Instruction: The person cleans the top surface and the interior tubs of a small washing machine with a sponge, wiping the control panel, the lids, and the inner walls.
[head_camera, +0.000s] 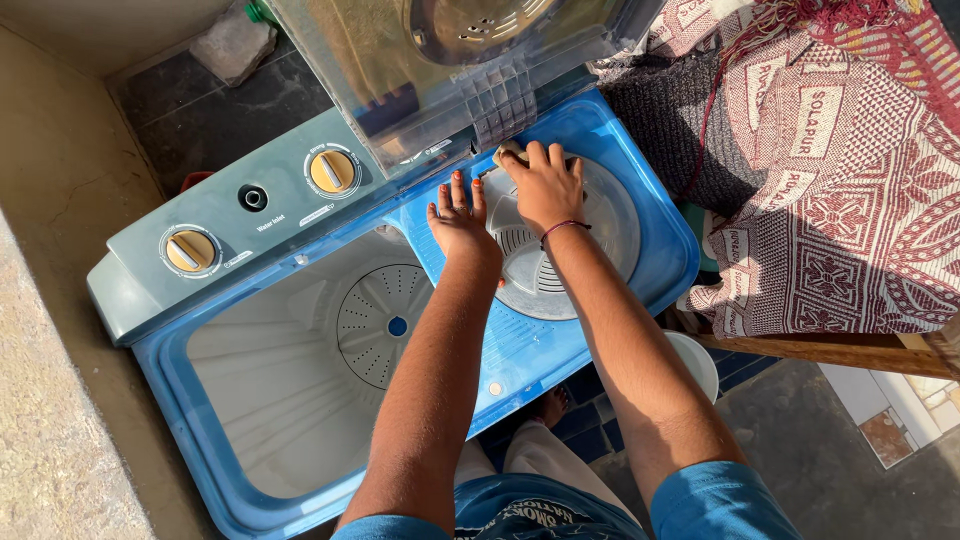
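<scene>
We see a washing machine (560, 340) of glossy blue plastic, its white tub (300, 390) smooth, its raised lid (450, 60) clear plastic. The control panel (250, 215) looks satin grey-green. The blanket (830, 170) is coarse woven cloth; the wall (50, 300) is rough plaster.

left hand (457, 222): bare, orange-red polish on the nails; a thin ring on one finger | right hand (545, 187): bare, a thin dark red thread band at the wrist | sleeves: short, blue, ending above the elbows | lower body: blue top with dark lettering; pale trousers; one bare foot with painted toenails
</scene>
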